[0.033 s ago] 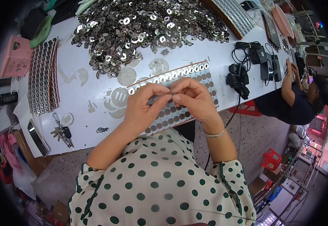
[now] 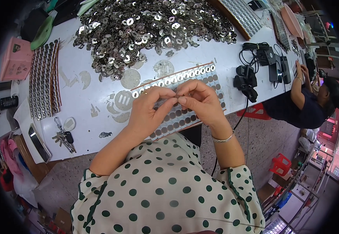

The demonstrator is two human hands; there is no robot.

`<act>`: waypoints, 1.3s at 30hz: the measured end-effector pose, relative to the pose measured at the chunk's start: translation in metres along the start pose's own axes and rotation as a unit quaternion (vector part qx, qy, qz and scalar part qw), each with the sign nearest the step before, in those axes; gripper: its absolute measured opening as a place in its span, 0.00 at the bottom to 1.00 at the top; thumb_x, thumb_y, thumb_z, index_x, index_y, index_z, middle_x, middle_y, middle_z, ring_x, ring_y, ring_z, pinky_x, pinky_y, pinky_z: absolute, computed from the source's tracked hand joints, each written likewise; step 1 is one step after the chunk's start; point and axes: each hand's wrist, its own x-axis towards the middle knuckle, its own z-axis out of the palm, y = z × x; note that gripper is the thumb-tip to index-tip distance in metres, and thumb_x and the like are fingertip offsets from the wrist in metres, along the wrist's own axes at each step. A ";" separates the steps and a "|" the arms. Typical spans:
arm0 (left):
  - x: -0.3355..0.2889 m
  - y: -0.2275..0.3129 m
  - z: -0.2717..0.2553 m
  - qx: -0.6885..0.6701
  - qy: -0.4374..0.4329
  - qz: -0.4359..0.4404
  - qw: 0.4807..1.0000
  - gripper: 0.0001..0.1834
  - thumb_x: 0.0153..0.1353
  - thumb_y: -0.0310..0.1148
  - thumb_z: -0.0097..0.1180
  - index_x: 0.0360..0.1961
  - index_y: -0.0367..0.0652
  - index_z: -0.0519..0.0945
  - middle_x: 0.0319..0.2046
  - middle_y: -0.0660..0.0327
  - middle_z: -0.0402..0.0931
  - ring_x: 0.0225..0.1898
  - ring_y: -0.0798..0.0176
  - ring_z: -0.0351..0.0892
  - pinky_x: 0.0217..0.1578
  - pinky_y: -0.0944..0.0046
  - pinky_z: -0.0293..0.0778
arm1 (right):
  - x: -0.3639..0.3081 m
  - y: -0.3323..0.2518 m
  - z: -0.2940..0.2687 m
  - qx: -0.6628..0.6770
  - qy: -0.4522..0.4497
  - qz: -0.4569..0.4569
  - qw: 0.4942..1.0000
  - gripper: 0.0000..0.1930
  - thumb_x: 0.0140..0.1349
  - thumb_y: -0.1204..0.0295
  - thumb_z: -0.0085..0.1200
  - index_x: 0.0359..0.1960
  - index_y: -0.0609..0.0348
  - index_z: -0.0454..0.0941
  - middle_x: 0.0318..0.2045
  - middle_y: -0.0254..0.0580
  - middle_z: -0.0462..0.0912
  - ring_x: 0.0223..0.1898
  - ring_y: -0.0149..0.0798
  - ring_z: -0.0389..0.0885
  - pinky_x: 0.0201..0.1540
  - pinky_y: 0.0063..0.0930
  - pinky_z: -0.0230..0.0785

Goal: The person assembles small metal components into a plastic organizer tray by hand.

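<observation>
My left hand (image 2: pixel 148 110) and my right hand (image 2: pixel 201 102) meet fingertip to fingertip, thumbs and forefingers pinched together. Whatever they pinch is too small and covered to make out. Below them lies a flat board (image 2: pixel 173 125) set with rows of round slots. Its far row carries shiny metal pieces with a hole in the middle (image 2: pixel 187 74), while the nearer rows show dark round spots. My hands hide the board's middle. Just beyond it spreads a large heap of loose, flat metal pieces (image 2: pixel 150 33).
Another filled board (image 2: pixel 45 80) lies at the left, near a pink box (image 2: pixel 16 58), keys (image 2: pixel 64 138) and a phone (image 2: pixel 39 142). Black devices with cables (image 2: pixel 247 80) stand on the right. Beyond them a co-worker (image 2: pixel 302 103) sits at the same table (image 2: pixel 76 97).
</observation>
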 end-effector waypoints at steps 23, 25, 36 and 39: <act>-0.016 -0.013 0.023 0.465 -0.121 0.215 0.850 0.28 0.61 0.48 0.63 0.57 0.41 0.79 0.68 0.58 0.69 0.64 0.56 0.70 0.61 0.54 0.65 | 0.010 -0.007 -0.030 -0.492 0.145 -0.070 0.855 0.11 0.57 0.80 0.69 0.41 0.62 0.84 0.26 0.27 0.78 0.24 0.18 0.69 0.26 0.16 0.64; -0.015 -0.013 0.024 0.469 -0.122 0.217 0.847 0.28 0.61 0.49 0.63 0.57 0.41 0.79 0.68 0.58 0.69 0.64 0.56 0.70 0.62 0.54 0.64 | 0.007 -0.003 -0.035 -0.480 0.155 -0.057 0.861 0.11 0.57 0.80 0.70 0.40 0.62 0.84 0.26 0.26 0.76 0.25 0.18 0.68 0.26 0.16 0.64; -0.019 -0.017 0.022 0.459 -0.113 0.226 0.852 0.26 0.62 0.48 0.62 0.54 0.41 0.80 0.68 0.57 0.69 0.63 0.55 0.70 0.63 0.55 0.65 | 0.007 -0.014 -0.033 -0.537 0.100 0.025 0.837 0.12 0.57 0.76 0.71 0.39 0.62 0.82 0.27 0.29 0.77 0.26 0.21 0.72 0.27 0.19 0.67; -0.018 -0.018 0.022 0.456 -0.113 0.230 0.852 0.25 0.62 0.48 0.62 0.53 0.41 0.80 0.67 0.56 0.70 0.63 0.55 0.70 0.63 0.55 0.65 | 0.016 -0.029 -0.027 -0.550 0.077 0.018 0.831 0.11 0.58 0.76 0.70 0.40 0.61 0.83 0.29 0.32 0.79 0.26 0.23 0.74 0.28 0.21 0.68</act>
